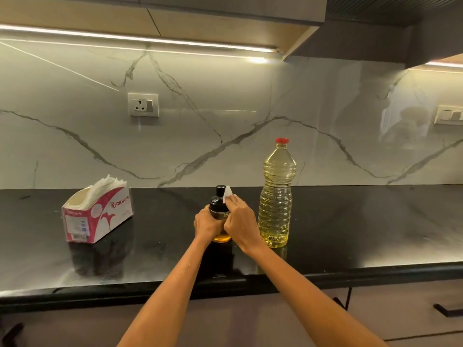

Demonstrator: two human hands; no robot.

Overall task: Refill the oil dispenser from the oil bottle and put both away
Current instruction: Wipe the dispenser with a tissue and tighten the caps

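- Two bare hands, both on the oil dispenser (219, 212) at the middle of the black countertop (350, 221).
- Left hand (206, 224): fingers wrapped around the glass body of the dispenser from its left side, gripping it upright.
- Right hand (241, 221): closed on a small white tissue (227, 194), pressing it against the dispenser's right shoulder, just beside the black cap.
- Oil dispenser: small glass vessel, black domed lid with a black knob on top, lid in place; amber oil shows at the base below the hands; standing on the countertop.
- Oil bottle (276, 196): tall clear plastic, ribbed, red cap (282, 140) on, pale yellow oil filling most of it; upright just to the right of the dispenser, close to the right hand; whether they touch cannot be told.
- Tissue box (96, 214): pink and white card, top torn open, white tissues standing out of it; well apart to the left on the same countertop.
- Backsplash: white marble with grey veins, carrying a wall socket (143, 104) above the tissue box and a switch plate (449, 115) at far right.
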